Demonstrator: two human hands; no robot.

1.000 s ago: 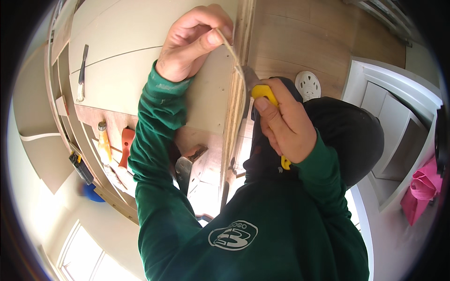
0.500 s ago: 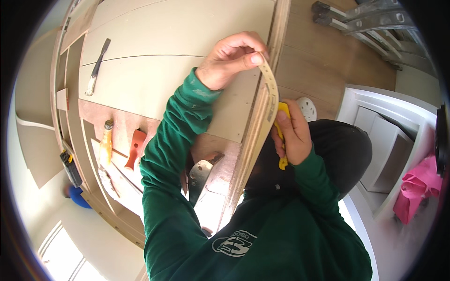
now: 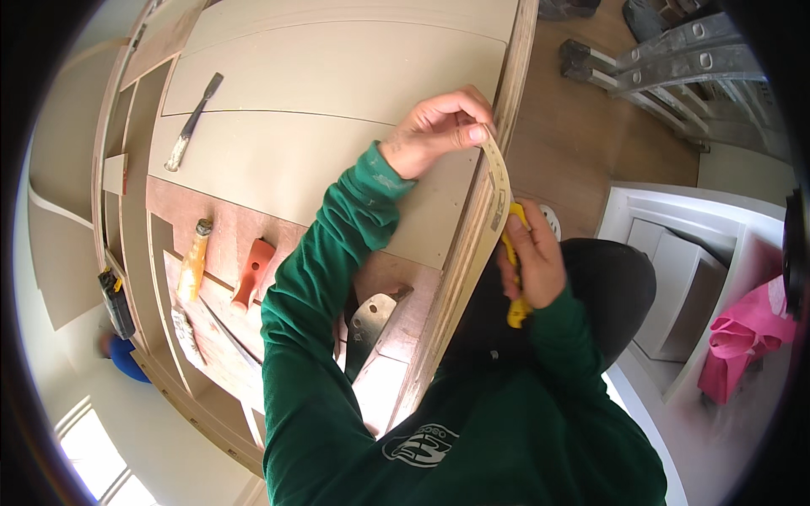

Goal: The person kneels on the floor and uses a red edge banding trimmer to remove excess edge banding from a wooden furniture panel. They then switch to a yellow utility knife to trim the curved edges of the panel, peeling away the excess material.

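My left hand (image 3: 434, 133) pinches the upper end of a thin cream strip (image 3: 498, 169) with dark printed marks. The strip bows outward beside the layered edge (image 3: 447, 312) of a wooden panel and follows it downward. In my right hand (image 3: 537, 257) is a yellow-handled tool (image 3: 517, 314), like a utility knife, its upper end up against the strip. Whether a blade is out cannot be made out. Beneath my left forearm lies a metal blade (image 3: 371, 325) with holes, partly hidden by the sleeve.
Left of my arm, a chisel (image 3: 196, 118), an orange-handled tool (image 3: 253, 274) and a yellow-brown wooden handle (image 3: 194, 260) rest on the work surface (image 3: 278, 59). A ladder (image 3: 675, 67) lies at upper right. A white cabinet (image 3: 675, 287) and pink cloth (image 3: 742, 341) are at right.
The whole view has shifted slightly, with the scene lower in it. Both hands keep their holds, and the strip's upper end looks less curled over.
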